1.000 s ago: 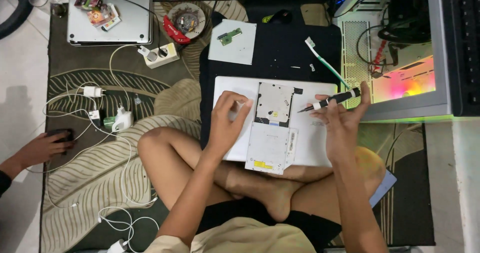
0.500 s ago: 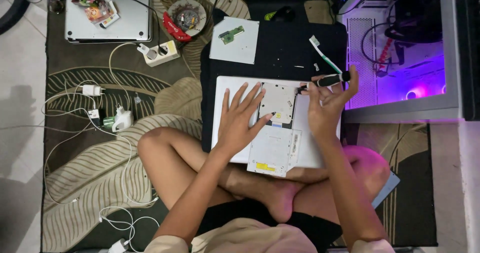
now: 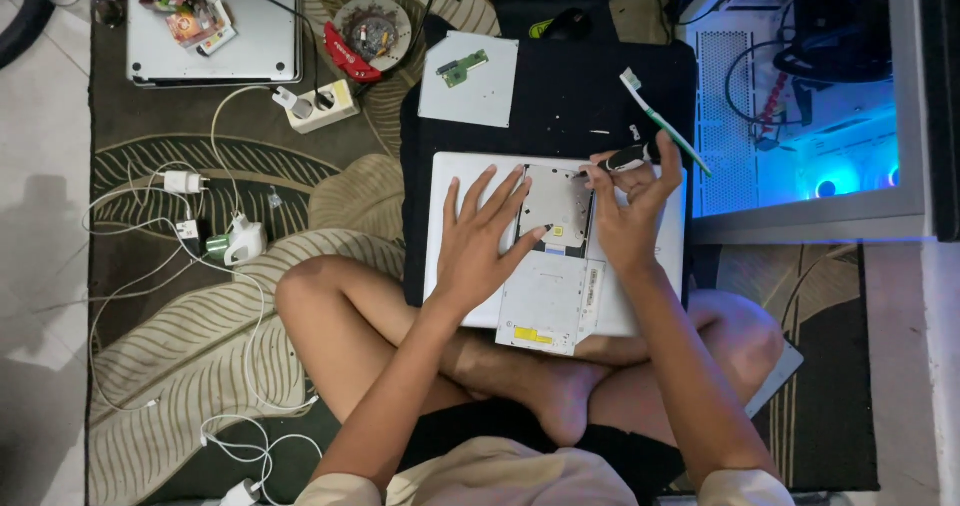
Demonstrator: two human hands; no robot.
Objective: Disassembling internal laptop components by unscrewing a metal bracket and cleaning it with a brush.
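On our crossed legs lies a white laptop [image 3: 460, 181], bottom up, its far edge on a black mat [image 3: 560, 96]. Our left hand [image 3: 480, 241] rests flat, fingers apart, on the laptop beside a grey drive [image 3: 556, 206]. Our right hand [image 3: 630, 211] has its fingers clamped on a black screwdriver [image 3: 625, 158], tip at the drive's far right corner. A green toothbrush [image 3: 665, 126] lies just beyond.

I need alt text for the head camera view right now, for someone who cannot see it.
Seen from above, a person sits cross-legged with an upturned white laptop on their lap, the left hand flat on its base and the right hand holding a black-handled screwdriver at the edge of a grey metal drive. A green-handled toothbrush lies on the black mat.
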